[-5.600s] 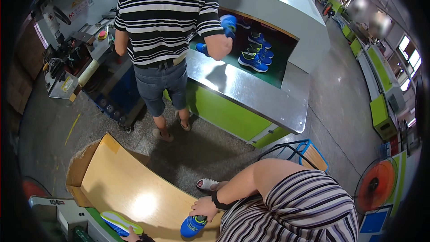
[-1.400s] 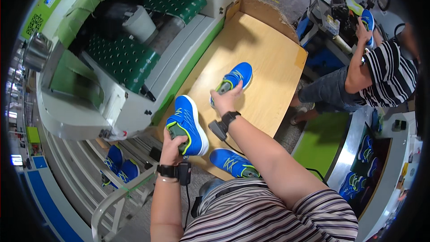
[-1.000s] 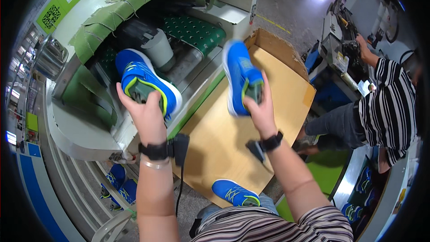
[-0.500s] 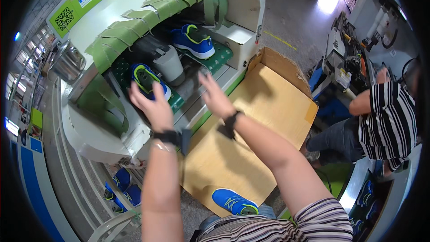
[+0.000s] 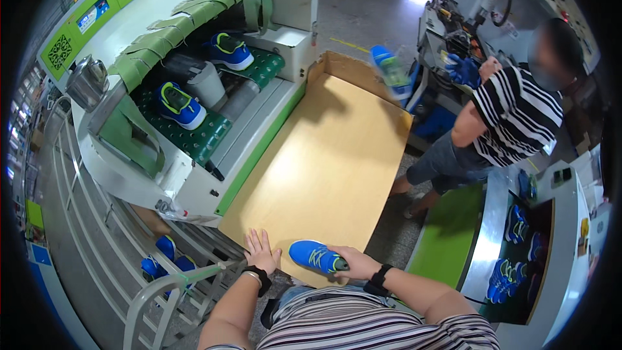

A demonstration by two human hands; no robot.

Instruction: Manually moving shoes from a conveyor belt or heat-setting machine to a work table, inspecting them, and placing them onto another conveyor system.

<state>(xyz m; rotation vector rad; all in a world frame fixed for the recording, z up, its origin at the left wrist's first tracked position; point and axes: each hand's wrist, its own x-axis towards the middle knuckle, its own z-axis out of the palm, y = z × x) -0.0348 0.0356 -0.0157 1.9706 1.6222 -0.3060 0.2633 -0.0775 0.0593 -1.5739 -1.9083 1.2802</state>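
A blue sneaker [image 5: 312, 255] with yellow-green trim lies on the near end of the wooden board [image 5: 324, 162]. My right hand [image 5: 355, 263] is closed round the heel end of this sneaker. To its left my left hand [image 5: 262, 253] rests near the board's edge, fingers spread, holding nothing. Farther off, two similar sneakers sit on the perforated green conveyor belt [image 5: 214, 141] of the white machine: a near sneaker [image 5: 183, 111] and a far sneaker [image 5: 232, 52].
A blurred blue-green shoe [image 5: 391, 72] shows by the board's far right corner. A person in a striped shirt [image 5: 518, 113] stands at another machine. White metal rails [image 5: 97, 214] run at left, with several blue shoes beyond. A machine at right holds more shoes [image 5: 508, 279].
Both hands have drawn back from the machine's opening to the board's near end. The right hand has taken hold of the sneaker there. A blurred shoe has appeared at the far right.
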